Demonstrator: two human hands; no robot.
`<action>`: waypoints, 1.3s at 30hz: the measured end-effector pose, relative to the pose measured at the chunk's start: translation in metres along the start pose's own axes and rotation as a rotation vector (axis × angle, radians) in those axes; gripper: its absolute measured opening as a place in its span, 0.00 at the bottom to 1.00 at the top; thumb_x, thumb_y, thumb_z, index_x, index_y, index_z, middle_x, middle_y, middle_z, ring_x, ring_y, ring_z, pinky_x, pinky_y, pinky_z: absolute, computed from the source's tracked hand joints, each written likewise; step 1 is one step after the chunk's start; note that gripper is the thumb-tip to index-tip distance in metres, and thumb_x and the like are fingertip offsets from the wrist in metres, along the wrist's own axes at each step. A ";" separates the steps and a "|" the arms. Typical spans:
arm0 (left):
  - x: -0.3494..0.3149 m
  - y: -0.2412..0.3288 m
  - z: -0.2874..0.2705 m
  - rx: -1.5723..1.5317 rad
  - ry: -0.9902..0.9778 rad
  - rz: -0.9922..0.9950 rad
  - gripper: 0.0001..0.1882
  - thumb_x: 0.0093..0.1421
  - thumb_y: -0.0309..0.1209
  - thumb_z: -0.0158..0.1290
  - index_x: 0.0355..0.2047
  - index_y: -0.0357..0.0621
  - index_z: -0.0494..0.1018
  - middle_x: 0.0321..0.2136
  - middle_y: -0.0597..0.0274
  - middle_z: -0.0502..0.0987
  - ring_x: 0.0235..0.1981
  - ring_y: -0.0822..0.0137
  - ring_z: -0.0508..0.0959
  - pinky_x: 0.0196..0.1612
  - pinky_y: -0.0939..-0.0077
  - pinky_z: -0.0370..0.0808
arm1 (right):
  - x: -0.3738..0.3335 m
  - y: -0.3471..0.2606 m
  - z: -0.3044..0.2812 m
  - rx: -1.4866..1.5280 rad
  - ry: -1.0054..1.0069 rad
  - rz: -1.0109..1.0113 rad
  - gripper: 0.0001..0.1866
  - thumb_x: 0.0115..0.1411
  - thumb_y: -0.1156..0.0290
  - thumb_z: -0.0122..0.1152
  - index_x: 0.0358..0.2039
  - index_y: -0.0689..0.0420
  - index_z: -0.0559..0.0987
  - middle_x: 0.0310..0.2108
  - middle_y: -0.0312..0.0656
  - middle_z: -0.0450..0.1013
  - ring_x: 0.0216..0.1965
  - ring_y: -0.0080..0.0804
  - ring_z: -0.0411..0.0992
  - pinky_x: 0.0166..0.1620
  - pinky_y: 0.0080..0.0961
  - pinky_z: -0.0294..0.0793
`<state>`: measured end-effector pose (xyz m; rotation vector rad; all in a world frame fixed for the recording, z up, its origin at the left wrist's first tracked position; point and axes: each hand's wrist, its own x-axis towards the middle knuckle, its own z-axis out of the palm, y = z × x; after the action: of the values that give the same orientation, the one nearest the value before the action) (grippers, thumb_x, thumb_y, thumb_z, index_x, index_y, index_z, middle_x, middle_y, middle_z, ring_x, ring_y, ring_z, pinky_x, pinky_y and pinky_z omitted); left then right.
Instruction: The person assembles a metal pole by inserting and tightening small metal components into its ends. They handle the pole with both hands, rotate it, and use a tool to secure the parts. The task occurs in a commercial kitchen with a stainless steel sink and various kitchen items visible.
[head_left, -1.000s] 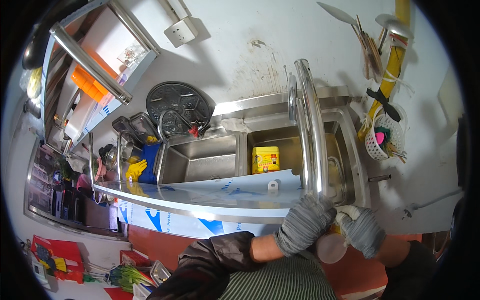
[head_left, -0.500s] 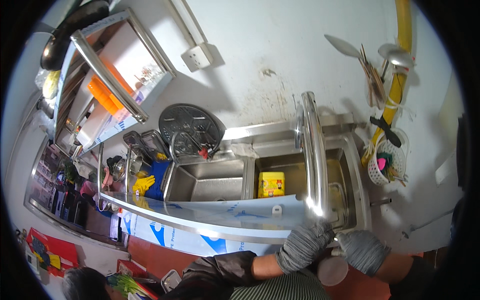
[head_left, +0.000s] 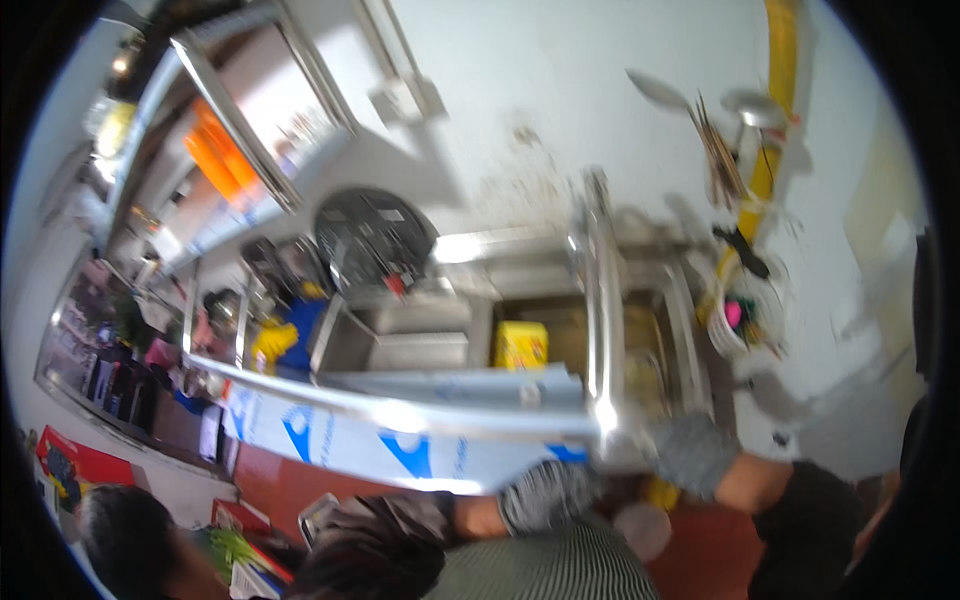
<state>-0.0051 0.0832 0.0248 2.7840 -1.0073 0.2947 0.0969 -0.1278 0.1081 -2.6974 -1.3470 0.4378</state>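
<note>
The picture is smeared by motion. A steel shelf (head_left: pixel 340 437), partly covered in blue-and-white protective film, spans in front of the sinks. A shiny tubular post (head_left: pixel 605 320) rises at its right end. My left hand (head_left: pixel 550 495), in a grey knit glove, is just below the shelf's near edge, left of the post; whether it touches the shelf is unclear. My right hand (head_left: pixel 695 455), gloved alike, is beside the post's lower end. The fingers of both hands are blurred, and I cannot make out anything held.
Behind the shelf are a left sink basin (head_left: pixel 415 335) and a right basin holding a yellow container (head_left: pixel 521 345). A white basket (head_left: pixel 735 325) hangs on the right wall near a yellow pipe (head_left: pixel 768 175). Another person's head (head_left: pixel 125 545) shows at lower left.
My left hand has moved left and down, away from the post's lower end, and the hands are farther apart. The right hand stays near the post. The whole view has shifted and blurred.
</note>
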 end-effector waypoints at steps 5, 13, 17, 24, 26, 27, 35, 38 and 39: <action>0.003 0.009 0.035 -1.509 0.213 -0.812 0.10 0.63 0.32 0.51 0.42 0.41 0.73 0.35 0.63 0.76 0.33 0.69 0.75 0.38 0.75 0.73 | -0.002 0.010 0.023 0.054 0.229 -0.071 0.13 0.59 0.59 0.52 0.31 0.56 0.76 0.24 0.48 0.74 0.28 0.44 0.75 0.30 0.40 0.74; 0.040 0.030 0.027 -1.648 0.593 -0.944 0.19 0.61 0.30 0.54 0.50 0.34 0.66 0.39 0.56 0.76 0.39 0.68 0.77 0.43 0.76 0.76 | 0.013 0.000 0.017 0.397 0.230 0.191 0.14 0.63 0.63 0.51 0.29 0.61 0.72 0.19 0.48 0.70 0.19 0.44 0.70 0.26 0.34 0.73; 0.037 0.031 0.030 -1.685 0.565 -0.870 0.21 0.62 0.36 0.54 0.49 0.35 0.67 0.40 0.57 0.76 0.40 0.69 0.76 0.44 0.74 0.73 | 0.008 -0.005 0.013 1.391 0.034 0.524 0.16 0.64 0.61 0.49 0.27 0.60 0.71 0.14 0.34 0.65 0.08 0.20 0.62 0.13 0.19 0.67; 0.035 0.025 0.040 -1.632 0.533 -0.815 0.18 0.62 0.33 0.53 0.48 0.35 0.67 0.39 0.55 0.77 0.37 0.67 0.78 0.42 0.73 0.75 | 0.012 0.008 0.009 1.431 -0.125 0.593 0.17 0.64 0.62 0.48 0.28 0.64 0.74 0.15 0.38 0.68 0.09 0.26 0.66 0.13 0.23 0.69; 0.035 0.020 0.037 -1.536 0.435 -0.835 0.19 0.62 0.33 0.53 0.49 0.34 0.67 0.38 0.55 0.76 0.37 0.67 0.78 0.42 0.73 0.75 | 0.013 0.007 0.009 1.309 -0.117 0.595 0.17 0.64 0.62 0.48 0.28 0.63 0.75 0.16 0.39 0.69 0.10 0.25 0.67 0.13 0.22 0.68; 0.035 0.017 0.035 -1.505 0.369 -0.862 0.19 0.62 0.34 0.53 0.49 0.34 0.66 0.38 0.55 0.76 0.37 0.67 0.78 0.42 0.74 0.75 | 0.012 0.005 0.010 1.210 -0.098 0.577 0.17 0.64 0.61 0.48 0.29 0.63 0.75 0.17 0.41 0.70 0.12 0.28 0.70 0.15 0.25 0.70; 0.029 0.012 0.019 -1.385 0.328 -0.786 0.25 0.59 0.42 0.57 0.47 0.34 0.69 0.36 0.56 0.76 0.35 0.64 0.74 0.40 0.69 0.72 | 0.010 0.002 0.012 0.218 0.030 0.181 0.20 0.64 0.55 0.48 0.36 0.62 0.75 0.26 0.52 0.74 0.31 0.49 0.74 0.38 0.38 0.74; 0.028 0.011 0.025 -1.308 0.277 -0.815 0.23 0.60 0.42 0.56 0.46 0.33 0.70 0.36 0.55 0.76 0.35 0.66 0.74 0.38 0.68 0.72 | 0.012 0.000 0.013 0.497 0.081 0.260 0.16 0.64 0.59 0.49 0.34 0.62 0.74 0.20 0.45 0.71 0.22 0.35 0.71 0.28 0.31 0.72; 0.027 0.010 0.026 -1.257 0.239 -0.835 0.22 0.60 0.42 0.56 0.44 0.33 0.71 0.35 0.54 0.76 0.33 0.65 0.75 0.37 0.68 0.72 | 0.012 -0.001 0.013 0.675 0.081 0.360 0.15 0.65 0.61 0.50 0.32 0.61 0.74 0.17 0.41 0.70 0.18 0.28 0.70 0.24 0.27 0.71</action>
<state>0.0119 0.0533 0.0074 1.6784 0.1390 -0.1151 0.0988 -0.1184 0.0938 -2.3241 -0.5371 0.6589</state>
